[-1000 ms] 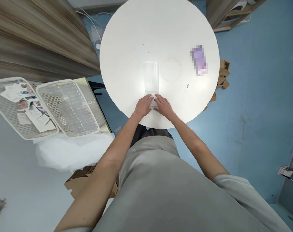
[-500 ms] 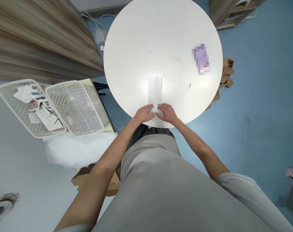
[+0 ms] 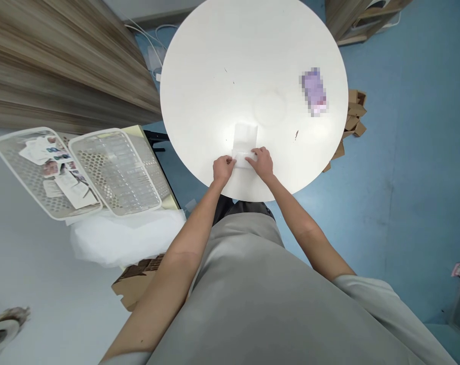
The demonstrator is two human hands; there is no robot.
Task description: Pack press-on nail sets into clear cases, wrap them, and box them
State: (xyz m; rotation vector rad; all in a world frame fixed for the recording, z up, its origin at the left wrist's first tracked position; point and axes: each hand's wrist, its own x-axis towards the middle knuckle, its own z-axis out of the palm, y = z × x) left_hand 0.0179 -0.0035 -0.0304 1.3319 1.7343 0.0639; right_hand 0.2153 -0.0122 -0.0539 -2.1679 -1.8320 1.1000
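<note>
Left hand: one, its thumb and fingers pinching the near left edge of a plastic sheet.
Right hand: one, fingers curled, thumb and forefinger parted over the sheet's right side; whether they pinch it cannot be told.
Translucent plastic sheet: one, between the two hands and reaching just beyond them; roughly rectangular, smooth and thin in its far part, paler and denser in the band between the fingertips. Its corners nearest the hands are partly covered, and its outline fades into the white beneath.
Round table: one, white and smooth, under both hands; its far rim is cut off by the upper frame edge.
Purple object: one, oblong, beyond the right hand and to its right; pixelated, so its surface cannot be read.
Plastic baskets: two, side by side, well to the left of the left hand. The farther basket holds loose white and printed papers, overlapping and uncountable; the nearer basket holds stacked clear packets, likewise uncountable.
White plastic bag: one, soft and filmy, left of the left hand and closer to the body.
Cardboard pieces: several, brown and angular, right of the right hand, partly hidden by the tabletop.
</note>
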